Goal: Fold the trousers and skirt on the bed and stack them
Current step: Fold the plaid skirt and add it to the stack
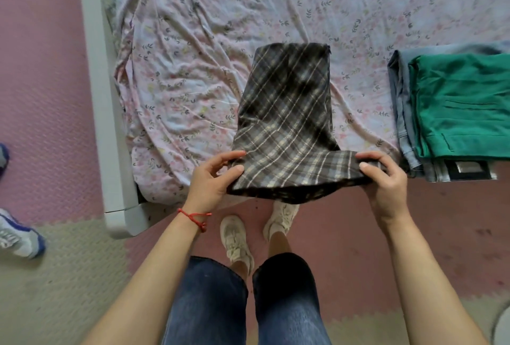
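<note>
The plaid skirt (pixel 287 113) lay lengthwise on the bed (pixel 193 55), folded into a narrow strip, its near end lifted off the bed's edge. The left hand (pixel 212 179) pinched the skirt's near-left corner between thumb and curled fingers; the right hand (pixel 383 179) pinched its near-right corner the same way. To the right of the skirt, well apart from it, folded green trousers (pixel 466 107) sat on top of folded blue jeans (pixel 400 101), stacked near the same bed edge.
</note>
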{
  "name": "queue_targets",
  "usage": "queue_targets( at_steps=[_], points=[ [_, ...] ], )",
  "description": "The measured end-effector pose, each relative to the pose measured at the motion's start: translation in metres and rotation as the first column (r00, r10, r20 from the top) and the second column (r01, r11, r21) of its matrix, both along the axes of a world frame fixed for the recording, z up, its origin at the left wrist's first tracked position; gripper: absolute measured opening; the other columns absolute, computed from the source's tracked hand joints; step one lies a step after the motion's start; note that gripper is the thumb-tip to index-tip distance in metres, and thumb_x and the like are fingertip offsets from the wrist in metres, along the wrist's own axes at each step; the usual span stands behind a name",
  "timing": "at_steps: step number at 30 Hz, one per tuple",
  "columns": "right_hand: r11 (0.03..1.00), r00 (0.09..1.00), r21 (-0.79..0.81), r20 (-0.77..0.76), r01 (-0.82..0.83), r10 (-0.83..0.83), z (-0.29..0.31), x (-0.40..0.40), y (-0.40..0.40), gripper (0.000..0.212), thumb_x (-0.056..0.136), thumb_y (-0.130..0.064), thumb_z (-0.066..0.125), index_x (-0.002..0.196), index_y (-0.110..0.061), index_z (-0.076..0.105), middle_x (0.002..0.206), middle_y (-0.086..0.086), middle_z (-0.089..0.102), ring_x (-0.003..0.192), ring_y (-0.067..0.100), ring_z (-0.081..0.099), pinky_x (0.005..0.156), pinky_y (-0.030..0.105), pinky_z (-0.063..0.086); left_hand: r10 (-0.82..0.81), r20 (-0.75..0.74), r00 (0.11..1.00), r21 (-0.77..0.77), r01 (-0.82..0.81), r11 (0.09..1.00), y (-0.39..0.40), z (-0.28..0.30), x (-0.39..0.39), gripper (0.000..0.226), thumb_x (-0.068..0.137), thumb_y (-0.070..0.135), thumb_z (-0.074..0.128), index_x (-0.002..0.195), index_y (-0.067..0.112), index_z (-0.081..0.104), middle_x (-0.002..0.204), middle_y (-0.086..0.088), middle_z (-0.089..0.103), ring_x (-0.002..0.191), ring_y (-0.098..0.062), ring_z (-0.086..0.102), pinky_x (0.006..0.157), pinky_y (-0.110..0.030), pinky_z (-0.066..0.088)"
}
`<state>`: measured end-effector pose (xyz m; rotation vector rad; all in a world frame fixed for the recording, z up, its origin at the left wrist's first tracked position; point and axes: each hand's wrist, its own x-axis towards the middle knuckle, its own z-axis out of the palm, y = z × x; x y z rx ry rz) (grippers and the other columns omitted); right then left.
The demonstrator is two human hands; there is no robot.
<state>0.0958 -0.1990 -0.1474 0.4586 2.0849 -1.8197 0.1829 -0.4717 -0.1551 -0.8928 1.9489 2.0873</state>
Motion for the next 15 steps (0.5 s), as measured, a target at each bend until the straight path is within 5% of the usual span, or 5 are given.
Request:
queue_targets(
  at_steps=[4, 8, 15],
  points=[
    [0.988, 0.999, -0.144, 0.003, 0.05, -0.051, 0.009, -0.038, -0.017, 0.023, 0.083, 0.007, 0.051, 0.078, -0.014, 0.061, 0.063, -0.011, 0.063, 0.06, 0.005, 0.059, 0.054, 0.02, 0.049, 0.16, -0.012, 0.987, 0.133, -0.157, 0.979, -0.009, 0.007, -0.044, 0.029, 0.08, 0.001, 0.063, 0.086, 0.028, 0.072, 0.096, -0.001, 0.068, 0.098, -0.02, 0.062, 0.085, -0.033, 0.054],
    [0.979, 0.996, -0.181, -0.01, 0.09, -0.093, 0.009, -0.071, -0.028, 0.025, 0.083, 0.01, 0.053, 0.077, -0.013, 0.062, 0.065, -0.004, 0.061, 0.061, 0.01, 0.058, 0.057, 0.025, 0.051, 0.235, -0.015, 0.972, 0.101, -0.233, 0.967, -0.015, 0.007, -0.09, 0.025, 0.081, -0.005, 0.06, 0.09, 0.017, 0.067, 0.086, 0.0, 0.066, 0.079, -0.013, 0.064, 0.07, -0.026, 0.057],
    [0.984, 0.994, -0.15, -0.033, 0.1, -0.106, -0.002, -0.136, -0.041, 0.019, 0.081, 0.007, 0.059, 0.08, -0.012, 0.062, 0.069, -0.001, 0.058, 0.061, 0.011, 0.057, 0.059, 0.023, 0.049, 0.293, -0.054, 0.955, 0.01, -0.293, 0.956, -0.028, -0.013, -0.154, 0.026, 0.082, -0.003, 0.061, 0.097, 0.018, 0.065, 0.093, -0.001, 0.064, 0.097, -0.022, 0.059, 0.085, -0.035, 0.053]
  ],
)
